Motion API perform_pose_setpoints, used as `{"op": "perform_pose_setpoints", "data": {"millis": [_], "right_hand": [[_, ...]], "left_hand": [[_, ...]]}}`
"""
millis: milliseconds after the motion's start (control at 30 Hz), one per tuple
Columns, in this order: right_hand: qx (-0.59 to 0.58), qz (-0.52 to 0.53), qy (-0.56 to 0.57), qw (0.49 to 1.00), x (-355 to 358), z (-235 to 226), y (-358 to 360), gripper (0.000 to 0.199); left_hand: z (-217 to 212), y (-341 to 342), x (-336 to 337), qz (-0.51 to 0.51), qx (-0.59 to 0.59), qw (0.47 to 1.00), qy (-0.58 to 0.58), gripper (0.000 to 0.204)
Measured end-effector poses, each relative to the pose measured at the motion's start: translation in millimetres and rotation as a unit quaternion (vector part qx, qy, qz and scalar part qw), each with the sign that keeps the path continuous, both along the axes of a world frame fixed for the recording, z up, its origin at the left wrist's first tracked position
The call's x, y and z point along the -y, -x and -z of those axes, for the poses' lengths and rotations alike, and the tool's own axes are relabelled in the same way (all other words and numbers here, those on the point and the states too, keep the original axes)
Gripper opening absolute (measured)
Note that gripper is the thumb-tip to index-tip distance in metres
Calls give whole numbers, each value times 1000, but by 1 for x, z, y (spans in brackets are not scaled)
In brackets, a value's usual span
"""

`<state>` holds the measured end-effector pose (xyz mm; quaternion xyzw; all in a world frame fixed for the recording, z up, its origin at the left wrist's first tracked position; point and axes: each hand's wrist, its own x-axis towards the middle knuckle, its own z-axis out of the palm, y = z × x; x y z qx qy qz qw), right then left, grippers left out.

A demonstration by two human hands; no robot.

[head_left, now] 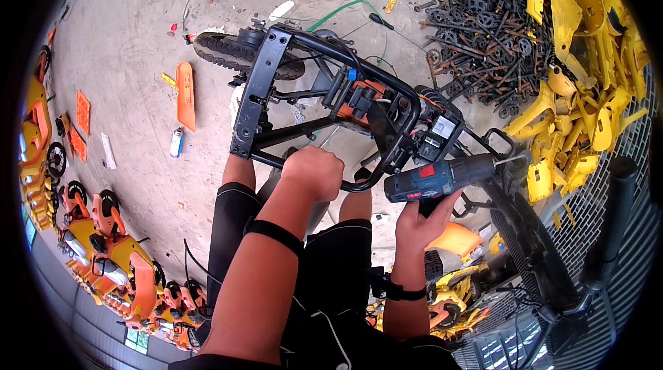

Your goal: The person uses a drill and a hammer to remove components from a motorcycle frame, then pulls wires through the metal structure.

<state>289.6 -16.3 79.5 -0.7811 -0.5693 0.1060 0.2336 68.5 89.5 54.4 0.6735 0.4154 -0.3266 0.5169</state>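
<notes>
A black tubular scooter frame with a flat drilled bracket lies in front of me, with wiring and an orange-and-black unit inside it. My left hand is closed round the frame's near tube. In my right hand is a blue-and-black cordless drill with a red switch, gripped by its handle. Its bit points right, toward a black metal part beside the frame, and I cannot tell whether it touches. A knobbly tyre shows beyond the frame's far left.
Rusty chains and cranks are heaped at the far right, beside piled yellow plastic panels. On the left floor lie an orange fender and a spray can. Orange scooters line the left. A black handlebar grip rises at right.
</notes>
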Motion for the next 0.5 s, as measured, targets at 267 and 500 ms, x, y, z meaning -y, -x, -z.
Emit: {"op": "perform_pose_setpoints", "data": {"millis": [267, 500], "right_hand": [[45, -33, 24, 998, 0, -6, 0, 88], [70, -53, 20, 996, 0, -6, 6, 87]], "left_hand": [[-1, -1, 0, -6, 4, 1000, -10, 29], [1, 0, 0, 0, 10, 1000, -5, 29]]}}
